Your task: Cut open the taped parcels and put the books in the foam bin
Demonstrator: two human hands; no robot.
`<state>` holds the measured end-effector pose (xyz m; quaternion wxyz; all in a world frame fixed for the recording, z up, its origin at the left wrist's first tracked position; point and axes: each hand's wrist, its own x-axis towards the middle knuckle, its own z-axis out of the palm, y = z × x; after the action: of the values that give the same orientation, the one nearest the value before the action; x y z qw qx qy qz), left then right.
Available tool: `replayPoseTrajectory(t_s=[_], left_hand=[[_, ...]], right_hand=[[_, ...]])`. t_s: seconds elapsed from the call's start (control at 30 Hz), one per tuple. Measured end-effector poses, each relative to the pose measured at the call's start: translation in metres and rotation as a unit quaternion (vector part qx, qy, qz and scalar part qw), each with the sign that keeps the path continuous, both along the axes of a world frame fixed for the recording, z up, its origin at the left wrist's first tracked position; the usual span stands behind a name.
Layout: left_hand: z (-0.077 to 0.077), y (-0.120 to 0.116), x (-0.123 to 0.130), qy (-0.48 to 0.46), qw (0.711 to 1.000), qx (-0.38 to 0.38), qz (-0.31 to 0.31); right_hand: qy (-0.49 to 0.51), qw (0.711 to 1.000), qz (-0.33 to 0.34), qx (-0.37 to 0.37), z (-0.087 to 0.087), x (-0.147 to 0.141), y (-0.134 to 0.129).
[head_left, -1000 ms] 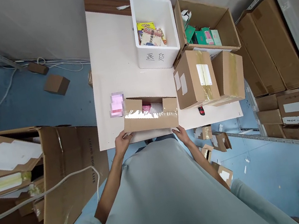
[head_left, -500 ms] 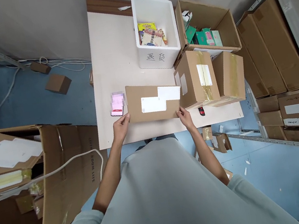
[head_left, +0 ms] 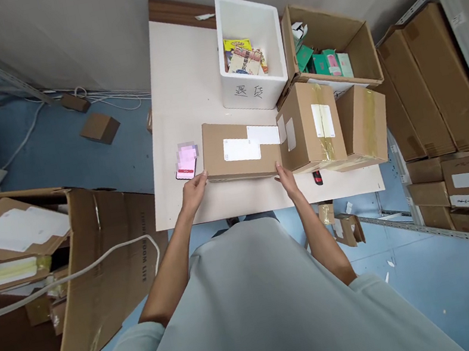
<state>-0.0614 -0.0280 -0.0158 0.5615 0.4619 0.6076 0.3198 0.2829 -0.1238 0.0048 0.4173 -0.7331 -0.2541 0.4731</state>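
A long brown box (head_left: 219, 169) with two white labels on top rests on the white table (head_left: 185, 75), its right end beside a taped carton (head_left: 303, 103). My left hand (head_left: 195, 192) has its fingertips on the box's near left corner. At the near right corner, my right hand (head_left: 286, 179) touches the box with its fingers a little apart. A phone (head_left: 186, 163) with a pink, partly pixelated screen lies left of the box.
Behind stand a white foam bin (head_left: 247, 92) with colourful packets and an open carton (head_left: 358, 51) holding green boxes. Another taped carton (head_left: 361, 123) and a red-black tool (head_left: 317, 178) are right. A large open box (head_left: 111, 245) stands left; shelves (head_left: 468, 37) hold cartons right.
The box's near edge has come down, so it now lies flatter on the table against the taped carton. My right hand's fingers have loosened and spread slightly.
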Motion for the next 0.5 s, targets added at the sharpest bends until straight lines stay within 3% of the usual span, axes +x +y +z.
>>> replayPoseTrajectory(t_s=[0.17, 0.33, 0.5], left_hand=[[0.006, -0.039, -0.023, 0.001, 1.0, -0.013, -0.027], [-0.012, -0.082, -0.04, -0.033, 0.997, -0.07, -0.028], [-0.028, -0.087, -0.03, -0.018, 0.996, -0.084, -0.034]], right_hand=[[-0.002, 1.0, 0.03, -0.001, -0.002, -0.011, -0.046], [0.006, 0.999, 0.04, 0.032, -0.01, -0.026, -0.101], [-0.005, 0.997, 0.066, 0.04, -0.022, -0.038, -0.102]])
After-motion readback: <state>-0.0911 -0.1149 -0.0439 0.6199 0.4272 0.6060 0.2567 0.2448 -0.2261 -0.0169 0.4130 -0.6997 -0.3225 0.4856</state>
